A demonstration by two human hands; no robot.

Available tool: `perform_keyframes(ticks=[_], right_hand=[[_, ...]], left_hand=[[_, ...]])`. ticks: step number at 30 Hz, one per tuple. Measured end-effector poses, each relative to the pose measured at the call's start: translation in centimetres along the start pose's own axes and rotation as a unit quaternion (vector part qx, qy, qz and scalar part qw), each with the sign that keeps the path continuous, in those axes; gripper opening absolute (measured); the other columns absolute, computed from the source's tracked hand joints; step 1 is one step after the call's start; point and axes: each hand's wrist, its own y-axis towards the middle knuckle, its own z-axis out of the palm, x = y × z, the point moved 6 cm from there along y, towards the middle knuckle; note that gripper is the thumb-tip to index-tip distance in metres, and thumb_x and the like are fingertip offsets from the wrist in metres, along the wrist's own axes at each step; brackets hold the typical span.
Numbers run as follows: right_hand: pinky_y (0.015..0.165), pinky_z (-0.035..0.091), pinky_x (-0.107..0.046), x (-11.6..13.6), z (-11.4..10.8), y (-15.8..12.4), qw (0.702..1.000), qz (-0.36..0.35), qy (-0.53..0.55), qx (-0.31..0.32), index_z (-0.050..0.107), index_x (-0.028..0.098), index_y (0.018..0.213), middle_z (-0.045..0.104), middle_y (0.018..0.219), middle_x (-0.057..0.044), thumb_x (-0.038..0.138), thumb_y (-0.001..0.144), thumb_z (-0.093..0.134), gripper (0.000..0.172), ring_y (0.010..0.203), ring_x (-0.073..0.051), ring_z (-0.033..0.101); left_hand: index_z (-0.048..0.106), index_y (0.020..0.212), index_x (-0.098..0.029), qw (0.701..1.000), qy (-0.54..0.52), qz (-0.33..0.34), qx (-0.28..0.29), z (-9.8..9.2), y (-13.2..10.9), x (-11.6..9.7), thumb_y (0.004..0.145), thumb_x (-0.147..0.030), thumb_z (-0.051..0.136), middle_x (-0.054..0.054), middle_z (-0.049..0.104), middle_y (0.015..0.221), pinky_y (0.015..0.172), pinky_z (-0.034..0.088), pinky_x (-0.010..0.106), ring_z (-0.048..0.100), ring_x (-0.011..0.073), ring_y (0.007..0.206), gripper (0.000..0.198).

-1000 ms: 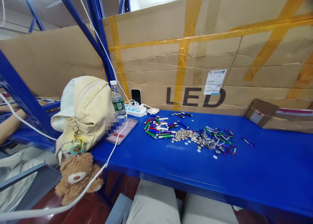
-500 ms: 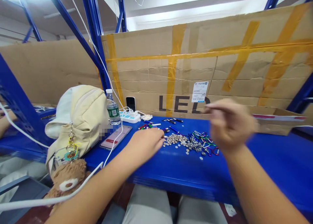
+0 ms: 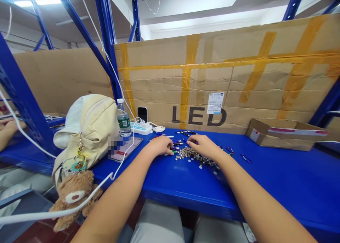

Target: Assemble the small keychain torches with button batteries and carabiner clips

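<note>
My left hand (image 3: 161, 146) rests at the left of the heap, its fingers curled down around a small green metal tube (image 3: 174, 151). More slim tubes in purple and black (image 3: 177, 143) lie just beyond its fingertips. My right hand (image 3: 203, 145) reaches in over the heap from the right, fingers bent and somewhat apart. A blue tube (image 3: 185, 140) lies at its fingertips; no firm grip on it shows. Below and between the hands spread small silver button cells (image 3: 183, 153) and darker metal rings (image 3: 208, 161). The right hand and forearm hide most of the coloured carabiners (image 3: 230, 150).
A single blue carabiner (image 3: 245, 158) lies to the right on the blue table (image 3: 278, 179). Behind it is an open cardboard box (image 3: 287, 140). At left are a phone (image 3: 130, 147), bottle (image 3: 124, 119), power strip (image 3: 142, 128), cream bag (image 3: 92, 122) and white cable (image 3: 113, 175). Another person's hand (image 3: 12, 126) shows far left.
My right hand has come down and left from its raised place at the right to the heap. My left hand has shifted slightly, now by a green tube. The lone carabiner and box end are uncovered.
</note>
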Motion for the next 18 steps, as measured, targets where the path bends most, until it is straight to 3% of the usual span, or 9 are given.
perform_keyframes(ticks=[5, 10, 12, 15, 18], right_hand=[[0.068, 0.041, -0.027, -0.3, 0.3, 0.1, 1.0, 0.018, 0.016, 0.018, 0.064, 0.02, 0.084, 0.067, 0.084, -0.002, 0.034, 0.083, 0.045, 0.023, 0.078, -0.018, 0.059], [0.067, 0.041, -0.027, 0.1, 0.5, -0.1, 0.999, 0.016, 0.025, 0.032, 0.064, 0.02, 0.085, 0.067, 0.083, -0.003, 0.034, 0.083, 0.047, 0.022, 0.075, -0.017, 0.058], [0.067, 0.041, -0.027, 0.4, 0.6, -0.1, 0.999, 0.006, 0.022, 0.037, 0.064, 0.019, 0.085, 0.067, 0.083, -0.003, 0.033, 0.082, 0.047, 0.023, 0.074, -0.017, 0.058], [0.068, 0.042, -0.028, 0.6, 0.5, -0.2, 0.999, -0.006, 0.015, 0.034, 0.065, 0.019, 0.086, 0.067, 0.084, -0.004, 0.032, 0.083, 0.046, 0.023, 0.075, -0.017, 0.058], [0.069, 0.042, -0.028, 0.8, 0.5, -0.2, 0.999, -0.014, 0.025, 0.025, 0.065, 0.019, 0.088, 0.067, 0.085, -0.004, 0.033, 0.083, 0.046, 0.023, 0.075, -0.017, 0.058]], left_hand=[[0.069, 0.078, -0.019, 0.998, -0.023, 0.0, -0.053, -0.8, 0.3, 1.6, 0.072, -0.032, 0.063, 0.003, 0.069, 0.078, 0.063, 0.04, 0.023, 0.06, 0.0159, 0.072, 0.015], [0.07, 0.08, -0.018, 1.0, -0.012, -0.005, 0.023, 0.2, -0.2, 1.0, 0.067, -0.025, 0.065, 0.003, 0.069, 0.078, 0.061, 0.039, 0.023, 0.059, 0.0157, 0.069, 0.015], [0.07, 0.079, -0.016, 1.0, -0.006, -0.013, 0.024, 0.2, -0.4, 0.9, 0.066, -0.023, 0.064, 0.004, 0.068, 0.076, 0.059, 0.038, 0.023, 0.058, 0.0153, 0.066, 0.016], [0.067, 0.081, -0.016, 0.998, -0.057, 0.013, -0.033, -0.7, -0.5, 0.5, 0.07, -0.025, 0.06, 0.003, 0.066, 0.074, 0.057, 0.038, 0.023, 0.056, 0.0136, 0.063, 0.017], [0.062, 0.088, -0.016, 0.976, -0.191, 0.058, -0.091, -1.8, -0.8, -0.2, 0.076, -0.03, 0.055, 0.001, 0.064, 0.076, 0.058, 0.04, 0.021, 0.055, 0.0117, 0.064, 0.02]])
